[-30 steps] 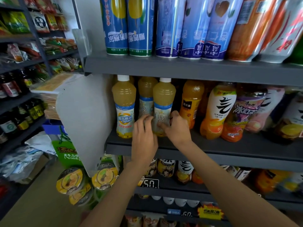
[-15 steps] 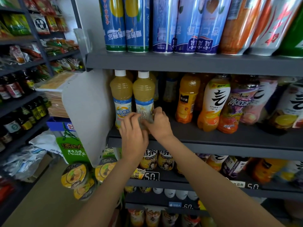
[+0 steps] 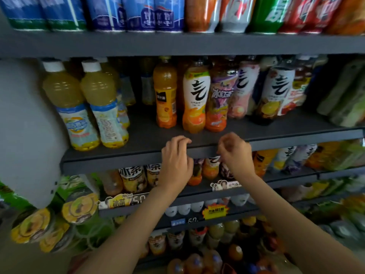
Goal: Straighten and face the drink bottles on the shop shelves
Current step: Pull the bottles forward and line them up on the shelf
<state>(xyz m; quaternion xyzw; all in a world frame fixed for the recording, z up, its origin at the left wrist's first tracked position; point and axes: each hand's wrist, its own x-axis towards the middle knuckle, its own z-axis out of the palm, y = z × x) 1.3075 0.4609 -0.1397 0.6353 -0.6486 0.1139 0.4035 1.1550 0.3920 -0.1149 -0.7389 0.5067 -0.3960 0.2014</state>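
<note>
Two yellow juice bottles with white caps stand side by side at the left of the middle shelf point(image 3: 138, 157). The left bottle point(image 3: 66, 107) shows its front logo, while the right bottle point(image 3: 103, 107) shows small print. Further right stand an orange juice bottle point(image 3: 165, 95), a white-labelled bottle point(image 3: 194, 99) and a purple-labelled bottle point(image 3: 219, 101). My left hand point(image 3: 175, 161) and my right hand point(image 3: 236, 155) hover at the shelf's front edge below these bottles. Their fingers are loosely curled and hold nothing.
Tall cans point(image 3: 138, 14) line the top shelf. More bottles point(image 3: 134, 178) fill the lower shelves behind price tags. A white side panel point(image 3: 25, 125) closes the shelf's left end, with round-lidded cups point(image 3: 79, 208) hanging below it.
Both hands have let go of the second yellow bottle, now beside the first, and moved right and down to the shelf's front edge. The view has shifted right.
</note>
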